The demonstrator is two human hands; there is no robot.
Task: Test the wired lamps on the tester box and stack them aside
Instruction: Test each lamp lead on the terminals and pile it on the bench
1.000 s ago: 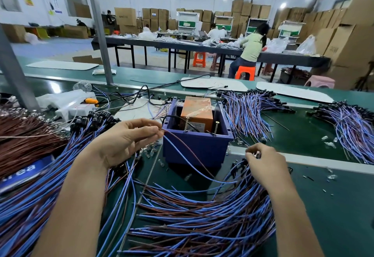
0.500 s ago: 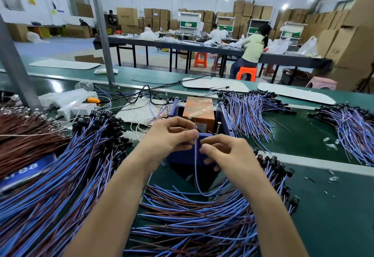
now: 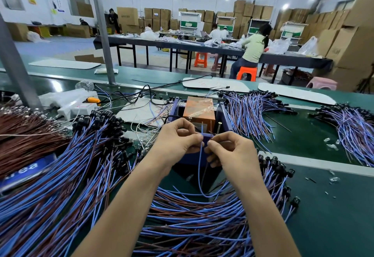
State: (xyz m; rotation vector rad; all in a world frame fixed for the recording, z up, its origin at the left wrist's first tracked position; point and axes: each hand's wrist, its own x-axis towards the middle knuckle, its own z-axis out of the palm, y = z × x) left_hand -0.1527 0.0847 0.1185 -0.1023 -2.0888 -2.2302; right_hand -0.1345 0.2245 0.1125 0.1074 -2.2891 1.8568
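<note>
Both hands meet low over the near wall of the tester box (image 3: 225, 115), on the green table (image 3: 323, 206). The left hand (image 3: 178, 141) pinches a blue wire (image 3: 200, 167) btwn thumb & forefinger, the rest of its fingers (image 3: 188, 129) curled in. The right hand (image 3: 232, 153) pinches just beside it, apparently on the thin brown wire (image 3: 210, 132) of the same lamp; that one's hard to make out. Fingers of both hands are closed tight, no gap showing.

From the pinch the wire pair drops toward the person and loops into the untested pile (image 3: 202, 226). The lamp end is lost in there, can't pick it out. The bare tips stand roughly upright, pointing up & away at the box.

Key thing: the contacts sit just beyond the fingertips. One screw (image 3: 219, 128) stands upright, nearer the right hand. A second screw head (image 3: 190, 117) sits by the orange block (image 3: 199, 109), nearer the left. Probably the next step is to spread the tips & tilt each forward onto its own screw. Finished bundles (image 3: 249, 113) lie to the right of the box.
</note>
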